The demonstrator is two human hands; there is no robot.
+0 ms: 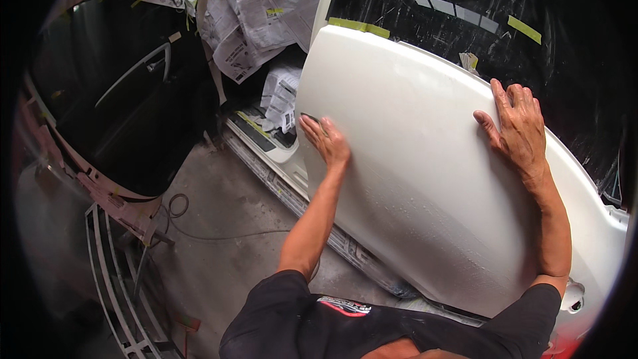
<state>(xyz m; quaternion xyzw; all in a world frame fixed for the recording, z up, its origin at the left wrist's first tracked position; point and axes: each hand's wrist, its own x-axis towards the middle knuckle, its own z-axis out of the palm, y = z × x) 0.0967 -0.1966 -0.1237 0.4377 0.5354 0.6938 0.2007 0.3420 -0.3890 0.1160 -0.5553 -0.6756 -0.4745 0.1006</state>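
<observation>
A white car door panel (399,133) fills the middle, with water droplets on its lower face. My left hand (325,141) presses against the door's left edge, fingers close together. A thin dark piece, which looks like sandpaper (308,117), shows at its fingertips; most of it is hidden under the hand. On the right, my right hand (517,123) lies on the door's top edge below the window, its thumb apart and its fingers stretched out, holding nothing. Green masking tape (359,27) runs along the upper left corner of the door.
The dark wet window (432,6) rises beyond the door. Newspaper masking (266,6) covers the opening to the left. A detached dark-lined door (126,86) stands at far left, near a metal rack (109,259). A hose (219,236) crosses the concrete floor (219,189).
</observation>
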